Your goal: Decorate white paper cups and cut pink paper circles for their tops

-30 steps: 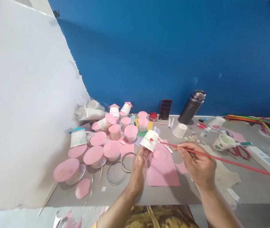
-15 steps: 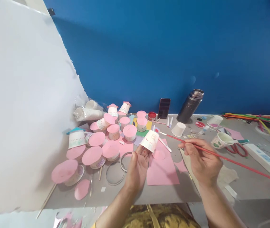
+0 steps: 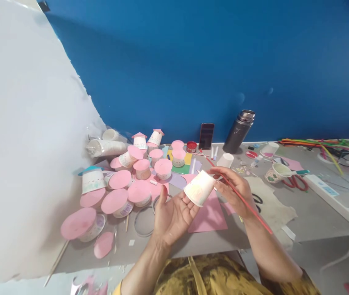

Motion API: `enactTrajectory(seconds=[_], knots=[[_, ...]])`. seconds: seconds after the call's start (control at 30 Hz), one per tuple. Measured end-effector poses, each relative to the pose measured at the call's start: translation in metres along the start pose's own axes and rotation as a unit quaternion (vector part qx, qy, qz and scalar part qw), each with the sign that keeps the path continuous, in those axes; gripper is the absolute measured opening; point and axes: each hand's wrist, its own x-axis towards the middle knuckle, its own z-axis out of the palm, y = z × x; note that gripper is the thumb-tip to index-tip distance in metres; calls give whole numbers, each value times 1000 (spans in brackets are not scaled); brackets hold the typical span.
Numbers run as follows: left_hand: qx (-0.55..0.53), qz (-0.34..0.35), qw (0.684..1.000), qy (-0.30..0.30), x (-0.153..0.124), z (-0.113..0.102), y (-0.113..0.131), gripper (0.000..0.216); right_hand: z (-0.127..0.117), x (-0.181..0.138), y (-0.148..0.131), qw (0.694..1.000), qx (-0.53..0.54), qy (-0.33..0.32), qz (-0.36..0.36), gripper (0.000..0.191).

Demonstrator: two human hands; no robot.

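Observation:
A white paper cup with a faint yellowish drawing is tilted between my hands. My left hand lies palm up under its wide rim, thumb spread and fingertips partly hidden by the cup. The closed fingers of my right hand touch the cup's narrow end. That same hand also grips a paintbrush with a long red handle, its bristle end pointing away from me. Below the cup is a pink paper sheet. To the left stand several decorated paper cups with pink paper discs.
At the back are a phone, a dark thermos and a red round tin. To the right lie red-handled scissors, a patterned cup and a white power strip. Rolls of tape lie front left.
My right hand has moved left to the cup, and the brush now points more steeply away from me. The cup has turned and sits farther out on my left fingertips.

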Motion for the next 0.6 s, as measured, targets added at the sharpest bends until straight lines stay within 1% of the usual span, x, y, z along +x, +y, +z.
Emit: enactTrajectory(seconds=[0.13, 0.23, 0.3, 0.43, 0.47, 0.53, 0.6], knots=[[11, -6, 1000, -2, -1, -1, 0, 83, 2, 1, 2, 999, 23, -4, 29, 40], [40, 7, 999, 5, -2, 3, -2, 83, 3, 3, 3, 997, 52, -2, 56, 42], [80, 40, 996, 11, -3, 6, -8, 82, 6, 7, 3, 995, 65, 0, 74, 44], [182, 155, 971, 5, -4, 12, -18, 74, 13, 16, 0, 992, 75, -7, 98, 47], [186, 171, 967, 7, -5, 13, -19, 73, 15, 17, -1, 992, 78, -11, 96, 48], [149, 168, 974, 24, -6, 15, -16, 74, 16, 18, -4, 993, 89, -3, 80, 47], [79, 142, 985, 50, -7, 17, -10, 76, 13, 15, -7, 993, 97, 43, 51, 40]])
